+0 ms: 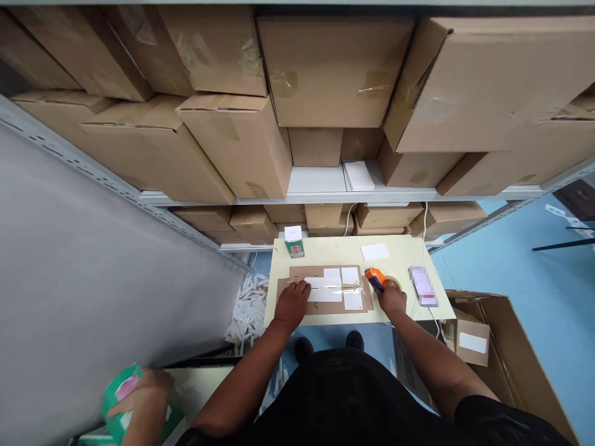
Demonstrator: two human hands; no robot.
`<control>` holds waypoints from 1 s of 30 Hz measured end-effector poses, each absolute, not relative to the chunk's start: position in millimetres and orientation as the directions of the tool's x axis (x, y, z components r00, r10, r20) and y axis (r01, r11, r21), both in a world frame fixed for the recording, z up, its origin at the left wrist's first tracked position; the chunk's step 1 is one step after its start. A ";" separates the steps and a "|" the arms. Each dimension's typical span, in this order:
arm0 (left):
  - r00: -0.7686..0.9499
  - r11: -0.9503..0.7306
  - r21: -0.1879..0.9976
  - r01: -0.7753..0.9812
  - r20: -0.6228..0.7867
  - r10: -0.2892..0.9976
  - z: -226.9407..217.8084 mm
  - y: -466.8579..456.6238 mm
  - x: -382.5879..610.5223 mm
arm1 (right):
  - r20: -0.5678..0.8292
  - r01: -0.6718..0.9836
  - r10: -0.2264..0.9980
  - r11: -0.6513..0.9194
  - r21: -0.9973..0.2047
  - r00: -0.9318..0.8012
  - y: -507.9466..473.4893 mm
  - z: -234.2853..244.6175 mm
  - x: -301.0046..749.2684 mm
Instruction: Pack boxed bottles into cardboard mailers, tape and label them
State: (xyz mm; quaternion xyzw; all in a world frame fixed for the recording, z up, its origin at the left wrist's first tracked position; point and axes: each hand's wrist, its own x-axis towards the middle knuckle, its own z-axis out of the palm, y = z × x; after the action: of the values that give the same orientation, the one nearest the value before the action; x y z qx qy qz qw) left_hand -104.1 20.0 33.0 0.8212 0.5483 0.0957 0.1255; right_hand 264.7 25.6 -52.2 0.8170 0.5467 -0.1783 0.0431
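On the cream table a flat piece of cardboard lies with white labels and a shiny strip of clear tape across it. My left hand rests on its left part, fingers laid over the surface and partly bent. At the right edge of the cardboard, my right hand is closed around an orange and blue tape dispenser with a tape roll in it. The dispenser's front end points up and left, close to the cardboard. Whether it touches I cannot tell.
A green and white box, a white paper and a phone are on the table. Cardboard boxes fill the shelves ahead. An open carton stands right. Another person's hand holds something green at lower left.
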 end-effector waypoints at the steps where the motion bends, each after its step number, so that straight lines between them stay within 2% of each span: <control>1: 0.358 -0.342 0.298 0.891 0.002 0.934 34.0 19.4 -100.6 | -0.365 0.902 0.866 -0.411 -0.133 0.341 25.5 -50.3 266.1; 5: 0.269 -0.260 0.265 0.928 0.003 0.963 33.6 16.0 -88.9 | -0.414 0.860 0.830 -0.477 -0.181 0.374 20.5 -29.8 283.0; 6: 0.258 -0.250 0.275 0.928 0.007 0.966 32.6 15.1 -87.7 | -0.395 0.836 0.836 -0.494 -0.239 0.381 18.4 -20.2 288.3; 8: 0.248 -0.236 0.326 0.915 0.004 0.969 30.3 13.6 -89.0 | -0.307 0.755 0.867 -0.494 -0.431 0.391 13.7 4.9 295.0; 10: 0.244 -0.225 0.423 0.877 0.009 0.970 28.8 12.7 -95.1 | -0.199 0.647 0.896 -0.427 -0.631 0.397 9.9 35.5 290.5; 11: 0.238 -0.220 0.487 0.845 0.025 0.971 28.8 12.6 -99.4 | -0.161 0.612 0.909 -0.382 -0.692 0.385 9.2 51.1 282.3; 13: 0.211 -0.203 0.634 0.746 0.064 0.975 30.8 13.6 -109.4 | -0.149 0.576 0.942 -0.303 -0.760 0.300 11.4 78.1 254.0; 15: 0.167 -0.142 0.786 0.602 0.050 0.985 34.6 16.7 -118.9 | -0.164 0.553 0.976 -0.215 -0.805 0.141 19.0 94.9 214.8; 18: 0.108 0.147 0.938 0.315 -0.189 0.976 41.2 25.3 -129.2 | -0.186 0.570 0.981 -0.119 -0.813 -0.061 36.5 99.5 156.7; 21: 0.137 0.425 0.905 0.002 -0.421 0.896 47.0 34.8 -134.2 | -0.194 0.614 0.964 -0.044 -0.788 -0.179 52.4 91.8 121.5; 24: 0.197 0.492 0.853 -0.175 -0.460 0.866 52.9 39.5 -135.4 | -0.192 0.640 0.952 0.006 -0.768 -0.239 61.1 85.9 111.2; 30: 0.139 0.528 0.804 -0.274 -0.510 0.849 56.7 35.2 -128.6 | -0.176 0.688 0.940 0.078 -0.722 -0.291 65.2 87.0 110.4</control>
State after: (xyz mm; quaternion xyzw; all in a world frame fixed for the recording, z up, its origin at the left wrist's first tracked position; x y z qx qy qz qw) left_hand -128.6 35.2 56.7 0.2761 0.5203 0.3997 0.7023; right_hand 110.4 65.2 87.0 0.5701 0.7138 -0.3690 -0.1711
